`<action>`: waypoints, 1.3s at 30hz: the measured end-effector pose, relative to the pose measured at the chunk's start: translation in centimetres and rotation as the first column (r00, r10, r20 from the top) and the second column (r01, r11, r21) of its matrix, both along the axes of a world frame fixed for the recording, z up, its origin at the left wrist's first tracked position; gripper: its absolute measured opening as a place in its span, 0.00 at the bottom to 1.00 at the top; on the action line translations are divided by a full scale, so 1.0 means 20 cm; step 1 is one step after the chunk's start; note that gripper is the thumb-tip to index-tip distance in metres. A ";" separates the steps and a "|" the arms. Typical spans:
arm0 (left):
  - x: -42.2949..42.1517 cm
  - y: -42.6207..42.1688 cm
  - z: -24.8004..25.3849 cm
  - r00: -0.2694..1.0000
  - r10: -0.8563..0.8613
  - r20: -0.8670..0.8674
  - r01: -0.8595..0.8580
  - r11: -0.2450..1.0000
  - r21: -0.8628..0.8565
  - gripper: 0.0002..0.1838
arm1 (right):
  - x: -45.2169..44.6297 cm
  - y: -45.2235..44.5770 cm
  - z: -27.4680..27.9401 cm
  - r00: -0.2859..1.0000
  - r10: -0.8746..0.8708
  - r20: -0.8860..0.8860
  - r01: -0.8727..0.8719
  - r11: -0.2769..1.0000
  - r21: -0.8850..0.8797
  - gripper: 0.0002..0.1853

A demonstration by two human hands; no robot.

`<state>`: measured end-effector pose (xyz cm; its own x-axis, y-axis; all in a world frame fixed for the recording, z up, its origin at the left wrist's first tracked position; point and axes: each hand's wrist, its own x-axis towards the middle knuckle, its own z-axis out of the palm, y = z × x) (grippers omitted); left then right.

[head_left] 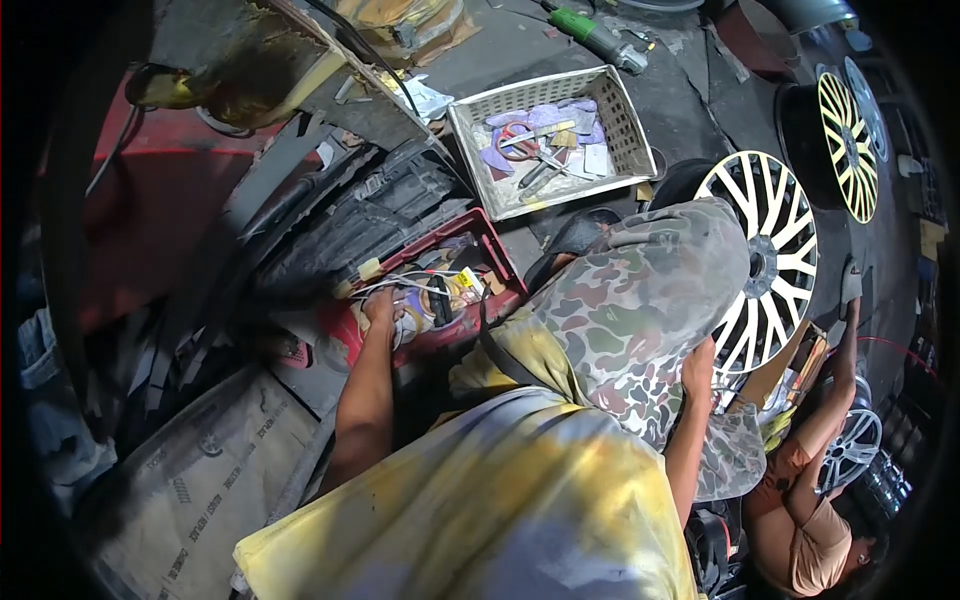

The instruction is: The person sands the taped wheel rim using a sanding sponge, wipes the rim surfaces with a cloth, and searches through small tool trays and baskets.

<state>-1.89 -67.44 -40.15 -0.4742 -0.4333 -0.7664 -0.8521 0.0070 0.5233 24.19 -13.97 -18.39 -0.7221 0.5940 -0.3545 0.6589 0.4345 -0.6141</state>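
Note:
My left hand (382, 310) reaches into a red bin (497, 250) and is at its near left side. Its fingers are bent among loose items; what they hold, if anything, I cannot make out. Around it in the bin lie a white cable (420, 274), a black object (439, 300) and a yellow-and-white label (468, 281). My right hand (699, 366) is against camouflage cloth (640, 280) over my leg, close to the cream-spoked wheel (765, 250). Most of its fingers are hidden.
A white basket (553, 198) holds red-handled scissors (516, 140) and scraps. A green power tool (592, 36) lies behind it. Another cream-spoked wheel (845, 145) stands at right. A co-worker in an orange shirt (785, 500) reaches upward at lower right. Dark panels (370, 210) lie left.

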 end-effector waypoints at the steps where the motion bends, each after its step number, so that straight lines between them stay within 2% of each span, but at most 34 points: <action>1: -0.01 0.01 0.01 0.989 -0.144 0.019 0.145 0.988 -0.049 0.17 | 0.02 0.00 -0.04 0.999 0.005 -0.032 -0.003 0.999 0.051 0.26; 2: -0.01 0.02 0.02 0.957 -0.285 0.047 0.288 0.953 -0.093 0.16 | 0.05 0.00 -0.06 0.998 0.010 -0.062 -0.003 0.995 0.103 0.25; 4: -0.01 0.11 0.06 0.946 -0.323 0.020 0.324 0.943 -0.076 0.13 | 0.06 0.01 -0.07 0.997 0.014 -0.079 -0.007 0.996 0.089 0.25; 6: 0.00 0.25 0.14 0.883 -0.464 0.074 0.469 0.880 -0.073 0.11 | 0.06 0.03 -0.08 0.999 0.026 -0.044 -0.022 0.996 0.090 0.26; 8: 0.08 0.25 0.04 0.819 -0.564 -0.104 0.573 0.813 0.105 0.12 | 0.06 0.02 -0.08 0.999 0.023 -0.041 -0.019 0.996 0.086 0.27; 9: 0.10 0.28 0.07 0.820 -0.563 -0.104 0.572 0.814 0.104 0.12 | 0.06 0.02 -0.07 0.999 0.019 -0.036 -0.016 0.997 0.081 0.28; 11: 0.14 0.35 0.17 0.697 -0.716 -0.039 0.707 0.677 0.203 0.13 | 0.04 0.00 -0.04 1.000 -0.011 -0.016 0.012 0.997 0.071 0.28; 12: 0.16 0.31 0.16 0.697 -0.716 -0.037 0.707 0.677 0.202 0.13 | 0.03 -0.01 -0.02 0.999 -0.042 0.005 0.041 0.997 0.063 0.29; 14: 0.20 0.24 0.12 0.295 -0.954 0.052 0.953 0.290 -0.084 0.20 | 0.01 -0.01 0.00 0.999 -0.046 0.018 0.045 0.998 0.040 0.29; 15: 0.14 0.37 0.41 0.207 -0.940 0.269 0.977 0.187 -0.098 0.21 | 0.00 -0.01 0.00 0.998 -0.049 0.029 0.048 0.999 0.019 0.29; 16: 0.14 0.38 0.45 0.209 -0.940 0.270 0.977 0.190 -0.098 0.21 | 0.01 -0.01 -0.02 0.999 -0.047 0.028 0.046 0.999 0.018 0.29; 18: 0.15 0.38 0.48 0.152 -0.967 0.206 0.952 0.087 -0.292 0.20 | 0.04 0.01 -0.05 0.998 -0.040 0.043 0.037 0.998 0.060 0.28; 19: 0.16 0.38 0.45 0.155 -0.966 0.207 0.952 0.090 -0.293 0.20 | 0.04 0.01 -0.06 0.998 -0.037 0.041 0.034 0.998 0.059 0.28; 21: 0.15 0.44 0.35 -0.008 -0.999 -0.047 0.773 0.023 -0.634 0.18 | 0.03 0.01 -0.05 1.000 -0.021 0.005 0.021 1.000 0.014 0.26; 22: 0.14 0.51 0.36 -0.009 -0.999 -0.048 0.773 0.023 -0.634 0.18 | 0.05 0.02 -0.06 1.000 -0.021 0.005 0.021 1.000 0.015 0.26; 24: 0.11 0.71 0.41 0.119 -0.989 -0.088 0.792 0.148 -0.592 0.20 | 0.10 0.05 -0.12 0.999 0.024 0.040 -0.027 0.995 0.101 0.24; 25: 0.08 0.79 0.43 0.118 -0.989 -0.091 0.791 0.149 -0.593 0.20 | 0.11 0.06 -0.14 0.999 0.022 0.037 -0.026 0.994 0.103 0.24; 27: 0.03 0.89 0.45 0.080 -0.983 0.164 0.986 0.055 -0.155 0.18 | 0.11 0.05 -0.16 0.999 0.018 -0.038 -0.016 0.998 0.063 0.24; 28: 0.04 0.91 0.43 0.053 -0.979 0.195 0.995 0.036 -0.089 0.19 | 0.09 0.04 -0.14 0.999 0.020 -0.039 -0.018 0.998 0.062 0.24; 31: 0.10 0.90 0.34 0.071 -0.981 0.180 0.959 0.017 -0.282 0.19 | 0.09 0.03 -0.12 1.000 0.021 -0.009 -0.021 0.999 0.049 0.23; 33: 0.15 0.90 0.26 0.114 -0.977 0.180 0.922 0.037 -0.385 0.20 | 0.12 0.04 -0.16 0.996 0.045 -0.083 -0.040 0.997 0.064 0.21; 36: 0.18 0.90 0.12 0.190 -0.966 0.175 0.883 0.090 -0.461 0.21 | 0.13 0.06 -0.17 0.995 0.084 -0.060 -0.077 0.991 0.111 0.20; 39: 0.15 0.78 -0.06 0.314 -0.939 0.141 0.851 0.212 -0.481 0.22 | 0.11 0.04 -0.13 1.000 0.031 -0.003 -0.030 0.997 0.071 0.20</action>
<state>1.20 -51.90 -41.40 -0.8406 0.1456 -0.5217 -0.0408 0.9434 0.3291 26.36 -13.19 -21.07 -0.7415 0.5953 -0.3096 0.6424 0.4967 -0.5837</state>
